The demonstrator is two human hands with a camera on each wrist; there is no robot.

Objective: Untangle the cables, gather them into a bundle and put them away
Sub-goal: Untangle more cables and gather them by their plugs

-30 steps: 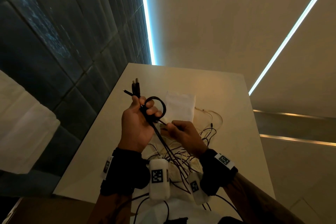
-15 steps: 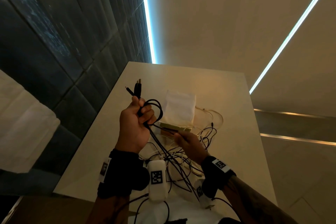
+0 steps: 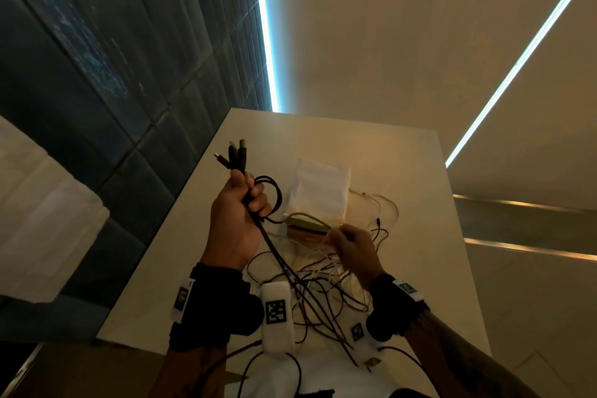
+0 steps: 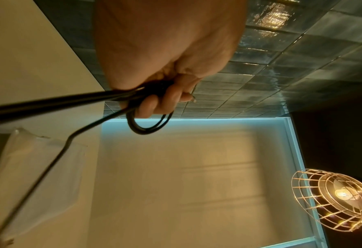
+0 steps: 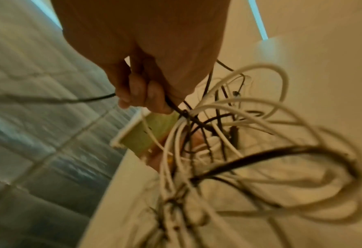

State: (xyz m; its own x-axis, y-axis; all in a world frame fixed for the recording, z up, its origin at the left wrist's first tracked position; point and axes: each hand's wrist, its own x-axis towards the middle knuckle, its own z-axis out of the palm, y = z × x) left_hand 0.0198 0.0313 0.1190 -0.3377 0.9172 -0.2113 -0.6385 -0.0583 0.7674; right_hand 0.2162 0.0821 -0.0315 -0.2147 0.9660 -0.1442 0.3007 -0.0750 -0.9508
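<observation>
L hand (image 3: 237, 223) is raised above the table (image 3: 403, 171), fist wrapped round a bunch of black cables (image 3: 274, 245); matte, round-section, one braided strand curls into a loop by the knuckles, 3 plug ends (image 3: 235, 153) stick up past the thumb. R hand (image 3: 352, 249) sits lower, fingertips pinching a thin black cable (image 5: 91, 99) at the edge of the tangle (image 3: 323, 287): thin black & glossy white wires in loose overlapping loops, lying on the smooth pale tabletop w/ strands trailing off the near edge. Behind it, a soft white pouch (image 3: 319, 191) w/ a flat green-tan box (image 3: 307, 229) touching its near end. Dark glazed wall tiles (image 3: 97, 58) on the left.
</observation>
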